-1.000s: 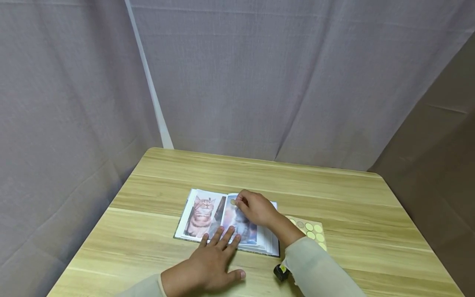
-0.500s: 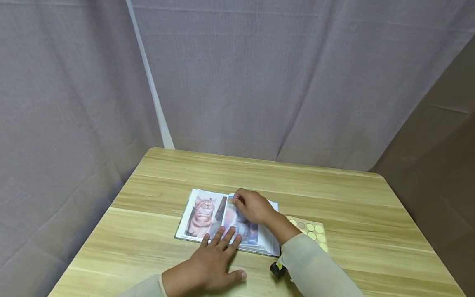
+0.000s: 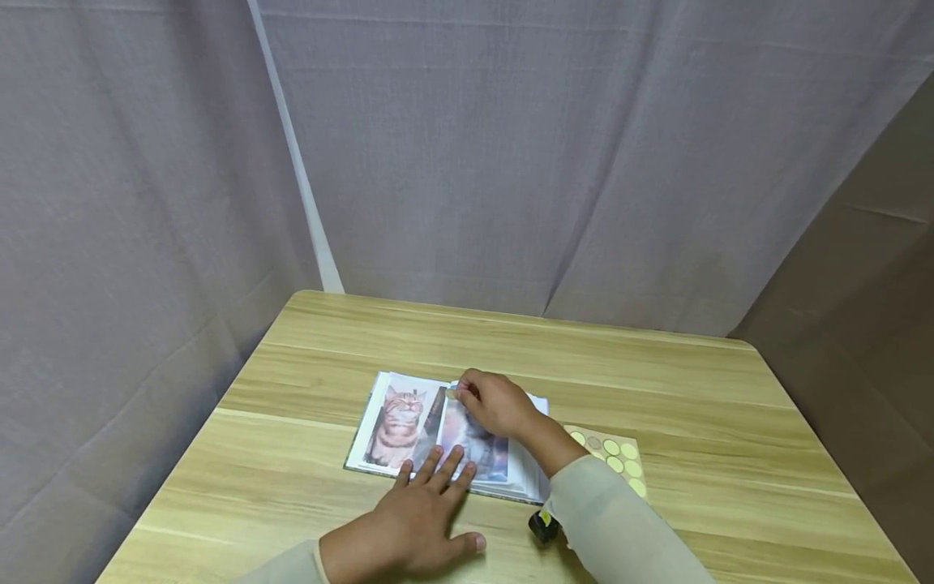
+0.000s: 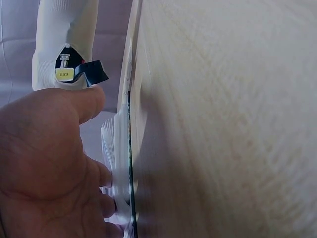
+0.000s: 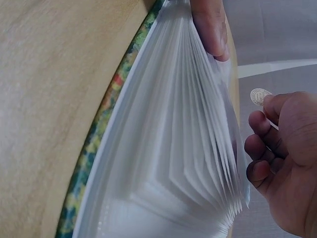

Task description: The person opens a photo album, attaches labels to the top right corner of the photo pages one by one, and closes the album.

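Observation:
A photo album (image 3: 525, 470) lies spread on the table, a cat picture (image 3: 397, 426) on its left page and a blurry bluish-pink picture (image 3: 474, 446) on its right page. My left hand (image 3: 423, 519) rests with spread fingers on the album's near edge, around the fold. Between thumb and finger, my right hand (image 3: 498, 404) pinches a small round sticker (image 5: 260, 96) by its edge, over the right page's upper left corner. In the right wrist view, printing shows on the sticker, and the album's fanned pages (image 5: 173, 124) stand beside the hand.
A sheet of round yellow stickers (image 3: 611, 453) lies right of the album, partly under my right forearm; one spot on it looks greyish. A black device (image 3: 543, 526) with a yellow label hangs at the right sleeve. Grey curtains (image 3: 467, 162) surround the wooden table (image 3: 292, 454).
My right hand has shifted slightly left with the sticker, to the right page's upper left corner, and has almost stopped. The left hand stays in place on the album.

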### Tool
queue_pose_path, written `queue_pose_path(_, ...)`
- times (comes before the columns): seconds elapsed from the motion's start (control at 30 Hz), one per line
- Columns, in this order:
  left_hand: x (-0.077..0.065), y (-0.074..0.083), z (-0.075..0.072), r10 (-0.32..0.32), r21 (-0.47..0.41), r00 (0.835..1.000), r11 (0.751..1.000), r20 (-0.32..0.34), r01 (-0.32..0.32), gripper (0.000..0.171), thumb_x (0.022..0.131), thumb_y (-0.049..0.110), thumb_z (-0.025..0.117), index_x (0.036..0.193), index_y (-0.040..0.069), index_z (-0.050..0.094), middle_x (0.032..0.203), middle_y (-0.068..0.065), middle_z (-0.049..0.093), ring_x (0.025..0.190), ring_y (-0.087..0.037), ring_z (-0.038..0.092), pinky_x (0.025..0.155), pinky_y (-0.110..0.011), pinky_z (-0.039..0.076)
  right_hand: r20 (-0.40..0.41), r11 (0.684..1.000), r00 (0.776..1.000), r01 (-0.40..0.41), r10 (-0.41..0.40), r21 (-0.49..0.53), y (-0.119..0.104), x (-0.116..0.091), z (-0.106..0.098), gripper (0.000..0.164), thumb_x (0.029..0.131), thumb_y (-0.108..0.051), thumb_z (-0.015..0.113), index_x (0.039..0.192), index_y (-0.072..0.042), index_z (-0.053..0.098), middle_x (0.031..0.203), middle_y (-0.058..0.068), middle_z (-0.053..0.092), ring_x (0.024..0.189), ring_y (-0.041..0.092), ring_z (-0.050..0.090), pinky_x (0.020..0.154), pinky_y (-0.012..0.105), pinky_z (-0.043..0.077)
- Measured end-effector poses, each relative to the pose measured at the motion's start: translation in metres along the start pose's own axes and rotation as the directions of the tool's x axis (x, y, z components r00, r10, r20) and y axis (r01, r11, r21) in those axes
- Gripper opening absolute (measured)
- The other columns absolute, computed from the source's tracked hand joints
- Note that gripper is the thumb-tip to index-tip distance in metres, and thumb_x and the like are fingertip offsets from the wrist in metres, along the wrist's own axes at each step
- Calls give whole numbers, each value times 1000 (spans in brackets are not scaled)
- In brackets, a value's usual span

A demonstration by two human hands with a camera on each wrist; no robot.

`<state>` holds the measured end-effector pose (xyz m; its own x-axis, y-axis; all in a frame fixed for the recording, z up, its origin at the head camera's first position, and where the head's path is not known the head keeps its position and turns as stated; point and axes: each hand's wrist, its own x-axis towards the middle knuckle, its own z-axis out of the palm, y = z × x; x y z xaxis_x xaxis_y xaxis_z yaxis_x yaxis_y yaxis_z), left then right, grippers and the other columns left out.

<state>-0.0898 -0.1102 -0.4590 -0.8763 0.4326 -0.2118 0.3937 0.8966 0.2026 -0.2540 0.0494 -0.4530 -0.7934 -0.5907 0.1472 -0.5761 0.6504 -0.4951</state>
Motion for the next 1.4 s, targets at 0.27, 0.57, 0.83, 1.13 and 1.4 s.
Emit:
queue_pose_path(0.27, 2, 0, -2, -1, 0, 1000, 1000, 5, 1, 96, 92, 82, 39, 165, 22, 23, 171, -5, 10, 155, -33, 9, 116, -65, 23, -11, 1000, 1000, 10, -10, -22, 1, 7, 0, 10, 104, -26, 61, 102, -19, 66, 83, -8, 61, 75, 11, 57, 70, 35, 50)
queue_pose_path(0.57, 3, -1, -3, 2, 14, 1000, 1000, -17, -1, 96, 92, 81, 41, 165, 21, 24, 170, -6, 12, 155, -33, 11, 115, -64, 25, 6, 999, 1000, -29, 30, -41, -2, 16, -1, 11, 105, -28, 60, 102, -19, 66, 87, -8, 62, 78, 11, 58, 73, 35, 51)
queue_pose_path(0.83, 3, 0, -4, 16, 7, 999, 1000, -38, -16, 95, 92, 80, 42, 164, 20, 27, 170, -7, 15, 155, -34, 13, 115, -65, 27, 29, 998, 999, -39, 40, -44, -4, 19, 1, 11, 105, -29, 60, 104, -20, 66, 90, -7, 63, 81, 11, 58, 74, 35, 51)
queue_pose_path(1.13, 2, -1, 5, 20, -6, 1000, 1000, -6, -20, 96, 91, 81, 43, 164, 21, 28, 170, -6, 15, 154, -36, 14, 114, -68, 25, 30, 999, 999, -26, 28, -38, -5, 13, 10, 11, 105, -28, 60, 103, -20, 66, 90, -7, 63, 82, 11, 59, 75, 36, 51)
queue_pose_path(1.4, 4, -4, 6, 22, -4, 1000, 1000, -18, -22, 96, 91, 81, 44, 163, 21, 29, 170, -6, 16, 154, -36, 16, 113, -69, 25, 13, 997, 1000, -25, 26, -72, -6, 16, 12, 13, 106, -29, 58, 105, -19, 67, 91, -7, 62, 86, 13, 60, 76, 36, 51)
